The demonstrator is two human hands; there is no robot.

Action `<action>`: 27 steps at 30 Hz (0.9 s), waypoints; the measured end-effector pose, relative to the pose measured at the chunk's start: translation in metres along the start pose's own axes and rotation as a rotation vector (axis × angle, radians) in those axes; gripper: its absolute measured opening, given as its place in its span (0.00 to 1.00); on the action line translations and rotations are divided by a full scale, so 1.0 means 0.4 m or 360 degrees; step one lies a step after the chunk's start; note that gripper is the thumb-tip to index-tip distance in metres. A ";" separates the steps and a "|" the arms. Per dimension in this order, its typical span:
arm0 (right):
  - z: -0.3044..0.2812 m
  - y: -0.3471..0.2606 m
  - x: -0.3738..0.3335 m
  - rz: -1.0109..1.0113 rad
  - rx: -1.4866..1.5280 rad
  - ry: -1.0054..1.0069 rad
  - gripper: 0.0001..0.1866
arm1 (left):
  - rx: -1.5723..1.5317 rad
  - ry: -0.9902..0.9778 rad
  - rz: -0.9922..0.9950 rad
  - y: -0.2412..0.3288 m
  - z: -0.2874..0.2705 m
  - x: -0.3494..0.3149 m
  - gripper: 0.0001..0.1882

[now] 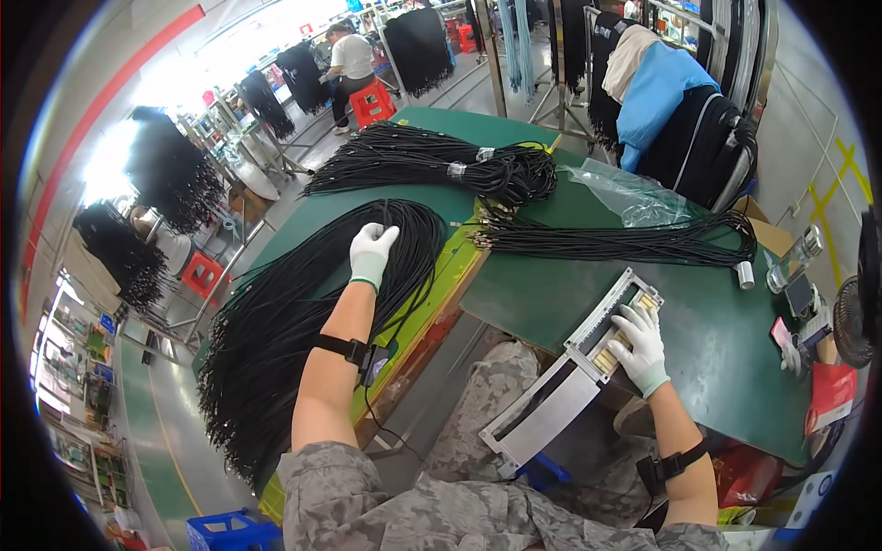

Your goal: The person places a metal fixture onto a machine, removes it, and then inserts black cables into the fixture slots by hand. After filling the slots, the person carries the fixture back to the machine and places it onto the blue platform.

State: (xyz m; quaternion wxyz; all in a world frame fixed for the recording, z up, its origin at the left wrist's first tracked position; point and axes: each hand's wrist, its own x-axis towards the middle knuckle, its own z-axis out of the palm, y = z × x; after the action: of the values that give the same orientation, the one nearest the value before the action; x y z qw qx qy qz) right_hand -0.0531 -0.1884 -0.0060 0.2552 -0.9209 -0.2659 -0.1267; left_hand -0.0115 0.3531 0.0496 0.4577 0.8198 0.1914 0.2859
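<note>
Both my hands wear white gloves. My left hand (372, 253) reaches onto a big fanned bundle of black cables (285, 321), its fingers closed at the looped end; they seem to pinch a cable, though the dark strands make this hard to see. My right hand (640, 344) lies with fingers apart over a long silver metal fixture (551, 413), touching its far section. Pale yellowish blocks (649, 301) sit in a row there beside a dark slotted strip. The fixture slants from the green table's edge over my lap.
Tied black cables (413, 161) lie at the back of the green table (707, 321), and a thinner bundle (616, 241) stretches across its right part. Clear plastic film (634, 195), a small fan (850, 321) and a red packet (831, 395) are nearby. Cable racks and a seated person (351, 60) are beyond.
</note>
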 end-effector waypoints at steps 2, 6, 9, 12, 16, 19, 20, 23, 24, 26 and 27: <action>-0.002 -0.003 0.001 -0.0003 -0.0006 -0.0001 0.26 | -0.0528 -0.0113 -0.0294 -0.009 -0.023 -0.002 0.09; -0.007 -0.011 0.004 -0.0010 0.0008 0.0005 0.24 | -0.1042 -0.0136 -0.0512 -0.012 -0.047 -0.011 0.09; -0.010 -0.014 0.006 -0.0038 0.0000 0.0026 0.24 | -0.1151 -0.0145 -0.0546 -0.012 -0.048 -0.012 0.10; -0.010 -0.015 0.006 0.0012 0.0008 -0.0004 0.25 | -0.1187 -0.0158 -0.0554 -0.014 -0.047 -0.012 0.10; -0.006 -0.013 0.005 0.0013 0.0012 0.0004 0.25 | -0.1161 -0.0199 -0.0527 -0.012 -0.049 -0.014 0.10; -0.004 -0.011 0.004 0.0009 -0.0010 0.0006 0.25 | -0.1132 -0.0240 -0.0511 -0.009 -0.046 -0.016 0.10; -0.003 -0.009 0.004 -0.0044 -0.0023 0.0040 0.25 | -0.1115 -0.0247 -0.0513 -0.007 -0.044 -0.017 0.10; -0.003 -0.007 0.003 -0.0031 -0.0026 0.0039 0.25 | -0.0982 -0.0239 -0.0446 -0.001 -0.042 -0.013 0.11; -0.003 -0.006 0.002 -0.0057 -0.0023 0.0050 0.24 | -0.0924 -0.0244 -0.0453 0.001 -0.041 -0.011 0.11; -0.003 -0.006 0.002 -0.0041 -0.0019 0.0039 0.24 | -0.0814 -0.0332 -0.0498 0.010 -0.046 -0.001 0.13; -0.004 -0.007 0.003 -0.0053 -0.0011 0.0041 0.24 | -0.0745 -0.0300 -0.0581 0.014 -0.045 0.004 0.14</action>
State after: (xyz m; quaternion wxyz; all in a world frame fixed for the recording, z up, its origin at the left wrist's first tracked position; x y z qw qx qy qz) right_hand -0.0538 -0.1868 -0.0033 0.2533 -0.9156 -0.2774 -0.1438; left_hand -0.0216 0.3628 0.0626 0.6936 0.6671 0.2212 0.1580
